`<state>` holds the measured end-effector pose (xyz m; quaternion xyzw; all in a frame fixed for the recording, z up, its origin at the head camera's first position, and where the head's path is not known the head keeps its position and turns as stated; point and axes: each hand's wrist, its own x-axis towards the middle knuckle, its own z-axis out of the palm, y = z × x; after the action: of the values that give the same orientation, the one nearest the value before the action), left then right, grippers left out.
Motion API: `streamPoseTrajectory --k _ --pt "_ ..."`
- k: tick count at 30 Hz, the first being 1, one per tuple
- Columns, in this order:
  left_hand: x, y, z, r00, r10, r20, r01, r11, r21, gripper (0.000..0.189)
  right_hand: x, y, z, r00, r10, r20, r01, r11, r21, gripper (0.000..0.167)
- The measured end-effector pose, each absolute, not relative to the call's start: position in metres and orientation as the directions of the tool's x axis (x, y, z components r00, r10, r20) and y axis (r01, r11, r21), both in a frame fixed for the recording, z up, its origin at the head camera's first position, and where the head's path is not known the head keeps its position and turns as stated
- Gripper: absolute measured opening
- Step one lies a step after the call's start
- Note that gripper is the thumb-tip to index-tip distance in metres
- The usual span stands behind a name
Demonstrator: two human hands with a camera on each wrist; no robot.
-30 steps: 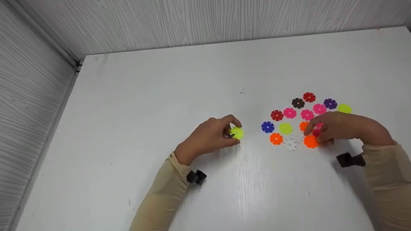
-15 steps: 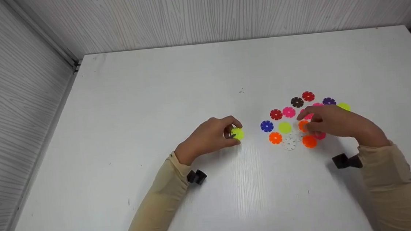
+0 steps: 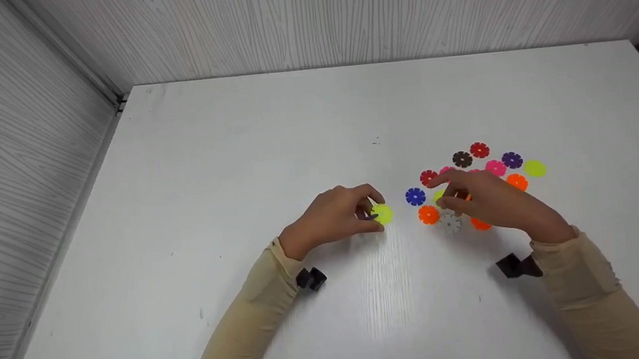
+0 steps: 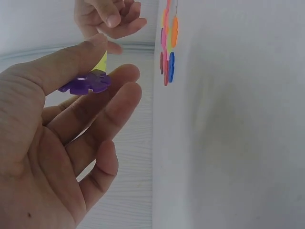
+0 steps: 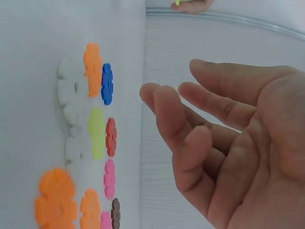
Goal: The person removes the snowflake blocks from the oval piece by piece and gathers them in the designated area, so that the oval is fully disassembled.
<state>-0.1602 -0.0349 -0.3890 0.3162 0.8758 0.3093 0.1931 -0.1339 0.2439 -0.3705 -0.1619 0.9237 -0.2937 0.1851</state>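
My left hand (image 3: 338, 215) pinches a yellow flower-shaped snowflake disc (image 3: 382, 214) joined to a purple snowflake disc (image 4: 86, 84), thumb against fingers, raised above the table. In the left wrist view the purple one lies flat under the thumb and the yellow one is mostly hidden behind it. Over the loose discs hovers my right hand (image 3: 484, 201), its fingers loosely bent and holding nothing, as the right wrist view confirms. Near its fingertips are an orange disc (image 3: 428, 215), a white disc (image 3: 450, 223) and a blue disc (image 3: 415, 196); a lime disc is partly covered.
Farther back on the white table (image 3: 236, 140) lie a brown disc (image 3: 462, 159), a red disc (image 3: 480, 150), a purple disc (image 3: 512, 160) and a pink disc (image 3: 495, 168). At the right edge of the group is another lime disc (image 3: 535, 168). Wood-grain panels (image 3: 307, 20) stand behind and left.
The right hand has moved left across the loose discs, first leaving the front orange disc. My left hand has shifted slightly right with the joined yellow and purple discs.
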Motion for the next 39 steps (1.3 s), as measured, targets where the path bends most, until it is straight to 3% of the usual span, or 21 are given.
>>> streamPoseTrajectory --k 9,18,30,39 --pt "-0.156 -0.028 -0.392 -0.726 0.682 -0.082 0.486 0.594 0.641 0.041 -0.126 0.226 -0.370 -0.879 -0.443 -0.175 -0.250 0.742 -0.622 0.037" --pt "-0.153 -0.025 -0.395 -0.711 0.701 0.049 0.556 0.518 0.651 0.024 -0.118 0.201 -0.384 -0.829 -0.538 -0.157 -0.334 0.699 -0.632 0.034" --pt "-0.150 -0.022 -0.395 -0.676 0.723 0.146 0.631 0.465 0.621 0.019 -0.117 0.197 -0.388 -0.861 -0.495 -0.116 -0.313 0.696 -0.646 0.041" --pt "-0.150 -0.023 -0.394 -0.696 0.697 0.173 0.631 0.479 0.611 0.021 -0.118 0.194 -0.387 -0.869 -0.491 -0.060 -0.339 0.680 -0.650 0.040"
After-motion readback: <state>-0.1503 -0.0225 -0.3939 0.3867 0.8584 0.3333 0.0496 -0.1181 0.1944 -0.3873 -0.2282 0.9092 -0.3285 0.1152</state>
